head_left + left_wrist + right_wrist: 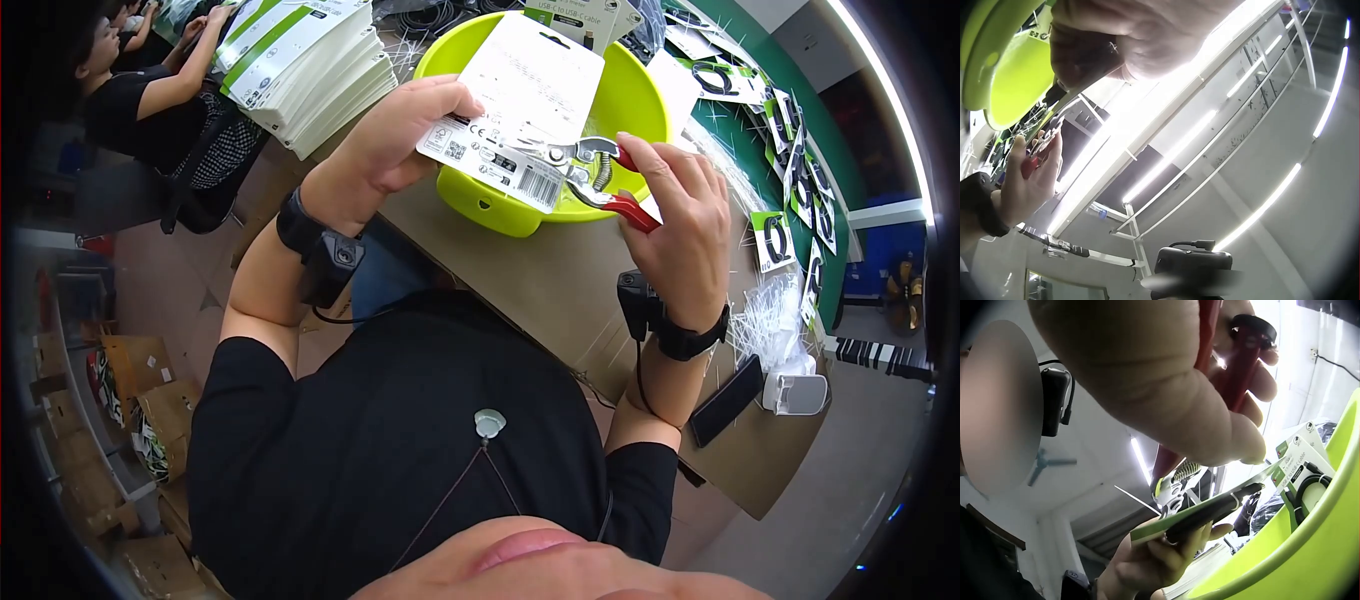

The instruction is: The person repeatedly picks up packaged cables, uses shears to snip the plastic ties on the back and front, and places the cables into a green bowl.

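The left hand (400, 130) grips a white printed package card (530, 80) by its left edge, thumb on the printed face, above a lime-green basin (640, 90). In the right wrist view a black cable (1200, 519) lies on the underside of that card. Red-handled pruning shears (615, 200) are held in the right hand (685, 220), their metal jaws at the card's lower right part. A thin white tie (1137, 500) sticks out near the jaws in the right wrist view.
Stacked cards (310, 80) stand left of the basin. Packaged cables (775, 240) and a bundle of white ties (775, 320) lie on the right, near a black phone (727, 400). Another packaged cable (1310, 481) is inside the basin. People sit at the upper left.
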Action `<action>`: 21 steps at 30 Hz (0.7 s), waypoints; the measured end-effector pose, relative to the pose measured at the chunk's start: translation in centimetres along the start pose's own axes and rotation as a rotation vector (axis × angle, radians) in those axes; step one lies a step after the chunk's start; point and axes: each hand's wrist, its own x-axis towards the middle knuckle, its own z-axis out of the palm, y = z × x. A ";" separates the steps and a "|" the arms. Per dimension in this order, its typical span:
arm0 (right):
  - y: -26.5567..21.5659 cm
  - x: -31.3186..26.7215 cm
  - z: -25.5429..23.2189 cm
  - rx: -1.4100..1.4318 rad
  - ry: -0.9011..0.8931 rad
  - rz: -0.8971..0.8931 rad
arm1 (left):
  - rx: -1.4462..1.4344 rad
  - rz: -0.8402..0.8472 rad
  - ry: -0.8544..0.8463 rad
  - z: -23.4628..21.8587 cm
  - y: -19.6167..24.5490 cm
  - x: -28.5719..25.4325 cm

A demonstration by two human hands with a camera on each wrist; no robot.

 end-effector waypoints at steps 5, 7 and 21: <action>0.0 -0.1 0.2 -0.025 0.038 -0.020 | 0.083 0.027 0.068 1.0 0.3 -0.5; 0.0 -0.1 0.0 -0.010 0.047 -0.011 | 0.079 0.028 0.062 1.0 0.3 -0.5; 0.9 0.1 2.0 0.646 0.051 0.312 | 0.255 0.288 0.047 2.8 -1.0 0.4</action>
